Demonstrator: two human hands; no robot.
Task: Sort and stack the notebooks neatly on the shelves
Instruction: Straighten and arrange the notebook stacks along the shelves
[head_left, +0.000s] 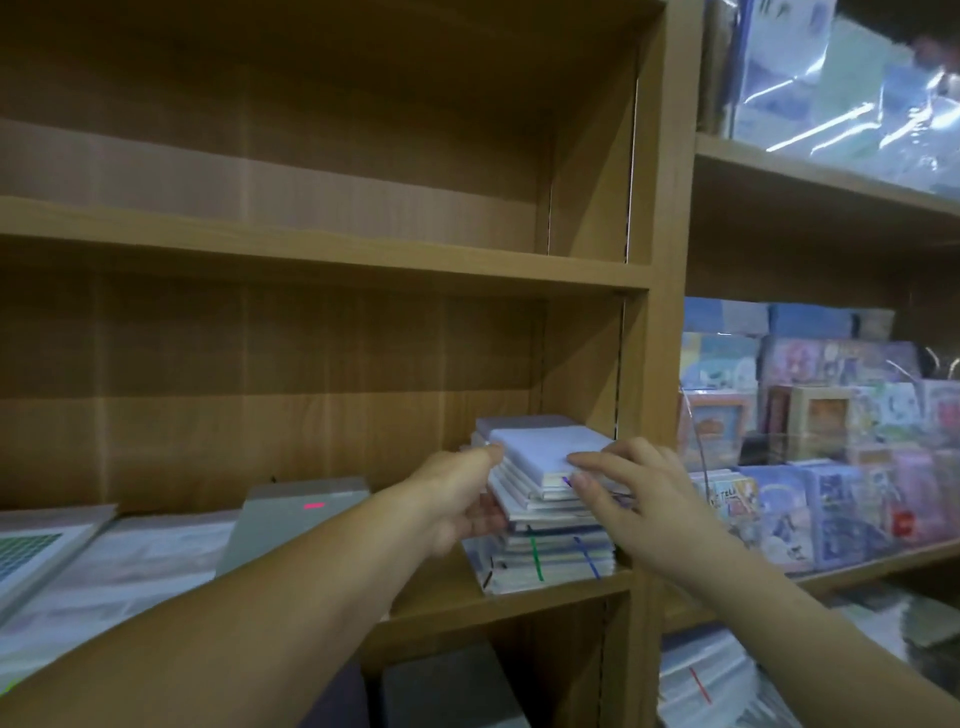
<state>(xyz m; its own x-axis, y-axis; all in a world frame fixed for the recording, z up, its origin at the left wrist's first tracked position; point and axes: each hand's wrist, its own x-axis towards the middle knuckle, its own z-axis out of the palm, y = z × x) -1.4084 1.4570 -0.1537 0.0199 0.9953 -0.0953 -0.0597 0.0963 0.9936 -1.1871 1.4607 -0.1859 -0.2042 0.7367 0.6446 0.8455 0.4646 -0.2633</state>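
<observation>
on my feed the stack of notebooks sits between the two sets of fingers, at the right end of the wooden shelf, just beside the upright side panel. the notebooks are small flat rectangles with soft pale covers and cream page edges. the upper ones are fanned a little out of line, the lower ones lie squarer. a green elastic band and a blue elastic band run down the front of the lower books, below the right fingertips. the top notebook is pale lilac and matte, and a greyer cover peeks out beyond it, past the fingertips

the left hand grips the upper part of the stack from its left side — thumb laid against the top edge, the other fingers curled in lower down. the right hand has its fingers spread and nearly straight, tips resting on the front edge of the top notebook and the books just beneath; i see it pinching nothing

well to the left of the left fingers, a smooth grey folder with a pink mark leans tilted over glossy plastic-wrapped sheets. right of the right fingers, past the panel, colourful wrapped packs stand in rows, too blurred to read. the shelving is warm brown wood-grain board with flat square edges
</observation>
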